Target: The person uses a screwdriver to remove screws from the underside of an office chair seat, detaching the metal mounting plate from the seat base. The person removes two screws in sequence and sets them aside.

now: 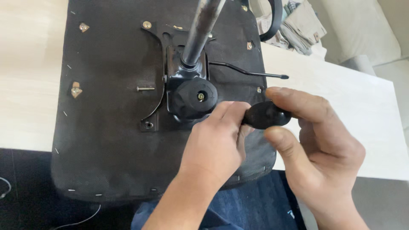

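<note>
— While the head camera looks down, what do both hands hold?

— One black handle, smooth and rounded, like hard plastic. The right hand pinches it between thumb and forefinger, the other fingers loosely curled. The left hand closes its fingertips on the handle's left end. The handle is just right of the black knob.

— What lies under it?

— An upturned chair seat, covered with black fabric, matte, fixed by small staples at the edge. It rests on a pale wooden table. One glossy black metal plate carries one grey steel column and one thin lever.

— And the small parts?

— I count one loose bolt, and about three brass-coloured inserts in the fabric.
</note>
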